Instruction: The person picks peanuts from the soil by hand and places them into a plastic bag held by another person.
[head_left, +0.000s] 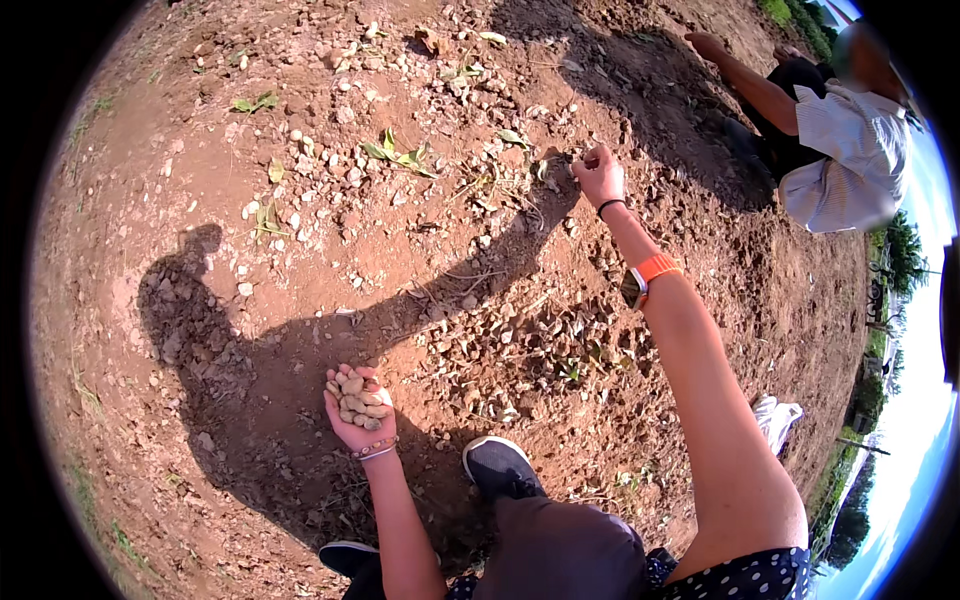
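Note:
My left hand (356, 429) is turned palm up with its fingers cupped. In it lies a heap of unshelled peanuts (361, 401). Bracelets circle that wrist. My right hand (601, 174) is stretched out low over the soil, thumb and fingers curled towards each other; whether anything is pinched between them is hidden. Dry leaves and stems (499, 180) lie just left of it. Scattered over the reddish soil (225, 150) are clods, stones and several pale pods that look like peanuts (300, 139).
A person (847, 150) in a light striped shirt crouches at the upper right, one arm reaching to the ground. A white plastic bag (776, 420) rests on the soil at right. Beside my shoe (501, 465) spreads dry leaf litter (555, 345). My shadow crosses the ground.

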